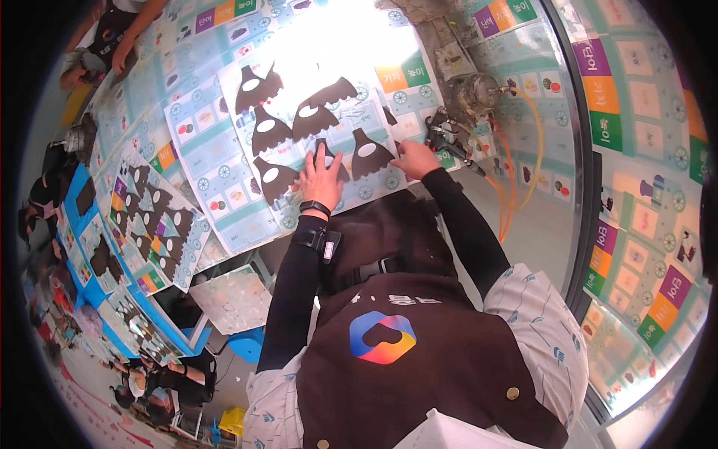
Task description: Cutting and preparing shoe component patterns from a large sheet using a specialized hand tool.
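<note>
Nearest, brown apron point(464, 367) with a colored logo, dark sleeves; left wrist has a black band point(315, 208) and a strapped device point(319, 241). Left hand point(323, 182) palm down, fingers spread, lying on the lower middle dark piece point(344, 173), not pinching it. Right hand point(417, 159) curled at the sheet's right edge, just beside the corner of the right dark piece point(374, 165); can't tell whether its fingertips pinch anything. Both pieces lie flat on the white sheet point(363, 192), narrow neck up, wavy hem toward the person, right one showing a white oval. More dark pieces point(269, 136) sit left of and beyond the hands, on the same sheet. Glare washes out the far part. Right of the sheet, a grimy machine point(479, 91) with a yellow hose point(540, 135) and orange hose point(505, 213). Off left, another sheet point(191, 247) full of dark pieces, and a blue stool point(247, 344) lower down. Farther, a person point(112, 34) top left; more people point(157, 389) lower left, too small for detail.
</note>
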### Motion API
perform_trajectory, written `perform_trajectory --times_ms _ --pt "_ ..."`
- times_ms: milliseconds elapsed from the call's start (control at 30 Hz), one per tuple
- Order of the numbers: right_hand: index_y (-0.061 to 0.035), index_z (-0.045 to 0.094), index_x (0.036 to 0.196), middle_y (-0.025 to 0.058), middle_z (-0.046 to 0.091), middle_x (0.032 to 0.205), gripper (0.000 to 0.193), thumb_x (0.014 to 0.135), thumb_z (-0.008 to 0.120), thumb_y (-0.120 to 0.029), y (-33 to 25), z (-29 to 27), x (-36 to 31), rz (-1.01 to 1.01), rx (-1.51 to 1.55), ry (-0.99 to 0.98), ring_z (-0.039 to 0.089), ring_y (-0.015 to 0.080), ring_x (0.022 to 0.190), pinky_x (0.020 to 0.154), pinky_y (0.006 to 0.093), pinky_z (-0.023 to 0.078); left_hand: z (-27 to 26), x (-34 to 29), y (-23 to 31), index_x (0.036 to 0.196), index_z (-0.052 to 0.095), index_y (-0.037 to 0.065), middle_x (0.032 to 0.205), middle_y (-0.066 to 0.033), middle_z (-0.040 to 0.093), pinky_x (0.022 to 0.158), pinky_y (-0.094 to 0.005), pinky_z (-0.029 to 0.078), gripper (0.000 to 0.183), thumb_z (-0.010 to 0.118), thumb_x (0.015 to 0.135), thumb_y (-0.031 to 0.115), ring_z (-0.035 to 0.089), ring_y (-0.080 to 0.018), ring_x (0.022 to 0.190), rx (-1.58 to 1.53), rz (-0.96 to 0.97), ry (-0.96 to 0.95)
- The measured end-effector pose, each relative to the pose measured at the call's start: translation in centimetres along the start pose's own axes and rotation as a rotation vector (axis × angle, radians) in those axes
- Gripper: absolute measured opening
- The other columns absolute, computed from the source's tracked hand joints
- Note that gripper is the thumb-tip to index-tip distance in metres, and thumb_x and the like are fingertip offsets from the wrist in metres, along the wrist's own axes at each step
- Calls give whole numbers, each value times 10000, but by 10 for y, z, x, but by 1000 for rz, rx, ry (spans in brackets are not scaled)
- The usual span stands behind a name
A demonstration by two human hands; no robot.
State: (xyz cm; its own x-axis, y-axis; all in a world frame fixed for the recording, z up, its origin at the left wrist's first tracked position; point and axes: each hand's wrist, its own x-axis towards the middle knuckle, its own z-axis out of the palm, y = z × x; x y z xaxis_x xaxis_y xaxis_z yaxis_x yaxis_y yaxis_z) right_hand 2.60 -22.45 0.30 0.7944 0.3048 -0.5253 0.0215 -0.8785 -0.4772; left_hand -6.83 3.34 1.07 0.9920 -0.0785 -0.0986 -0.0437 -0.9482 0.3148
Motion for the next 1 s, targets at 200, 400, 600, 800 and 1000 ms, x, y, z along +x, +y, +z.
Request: perform_trajectory --times_ms 200,400,600,800,1000 --pt "-63 410 1319 194 441 1233 743 687 790 -155 68 -52 -38 209 -421 385 480 394 1151 926 450 446 -5 3 11 1226 563 156 1340 -122 443 950 -477 396 584 781 686 201 409 -344 1247 67 -60 -60" --pt "-97 420 1316 164 430 1249 775 652 819 -134 92 -66 -18 7 -314 132 530 368 1105 895 442 476 19 24 12 1275 515 108 1009 -95 518 820 -398 460 630 779 705 162 532 -299 964 -310 32 -146" --pt "-94 483 1238 170 567 1064 524 752 674 -58 66 -81 -30 -156 -72 282 590 392 953 796 427 499 37 20 3 1090 546 103 942 -93 532 796 -405 445 508 811 659 140 540 -310 936 -515 -41 13" --pt "-29 539 1181 29 595 856 436 747 563 -6 -26 -53 -43 80 769 -259 581 121 756 674 263 505 37 23 1 892 560 102 950 -74 530 811 -412 452 364 823 645 145 539 -304 963 -521 -72 -83" --pt "-12 558 1112 99 608 787 390 723 562 -42 -69 -41 -36 132 695 -198 623 193 659 478 322 546 37 23 3 875 555 96 907 -75 528 764 -407 444 369 827 625 105 536 -308 905 -527 -86 -43"
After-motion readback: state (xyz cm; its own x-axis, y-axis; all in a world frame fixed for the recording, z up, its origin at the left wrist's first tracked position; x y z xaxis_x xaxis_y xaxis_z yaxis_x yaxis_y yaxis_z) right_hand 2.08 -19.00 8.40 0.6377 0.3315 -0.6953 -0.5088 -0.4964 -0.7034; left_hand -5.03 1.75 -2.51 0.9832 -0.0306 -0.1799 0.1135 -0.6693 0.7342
